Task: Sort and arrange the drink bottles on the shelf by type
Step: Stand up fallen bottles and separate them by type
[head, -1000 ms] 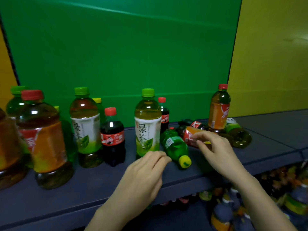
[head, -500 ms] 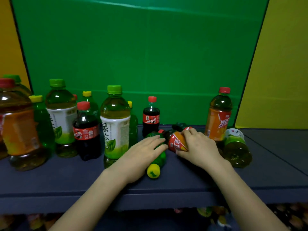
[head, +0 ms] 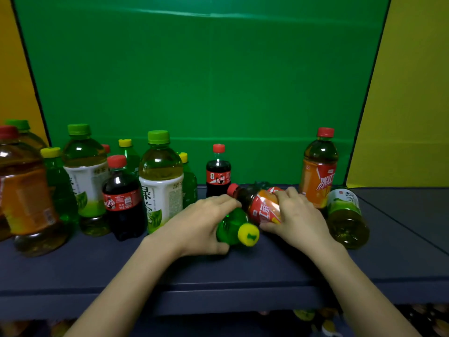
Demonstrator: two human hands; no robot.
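Note:
On the dark blue shelf (head: 243,268), my left hand (head: 196,227) grips a small green soda bottle (head: 233,229) lying on its side, its yellow cap toward me. My right hand (head: 296,215) grips a lying iced tea bottle (head: 260,205) with an orange-red label and a red cap pointing left. A green tea bottle (head: 347,217) lies on its side to the right. An upright iced tea bottle (head: 319,171) stands behind it. A small cola bottle (head: 218,171) stands behind my hands.
At the left stand two green tea bottles (head: 160,181), a cola bottle (head: 122,198), several green soda bottles (head: 59,188) and a large iced tea bottle (head: 24,193). A green panel (head: 206,81) backs the shelf. More bottles show dimly on the shelf below (head: 315,319).
My left hand has closed round the lying green soda bottle. My right hand has taken a fuller hold of the lying iced tea bottle. The view has shifted slightly to the right.

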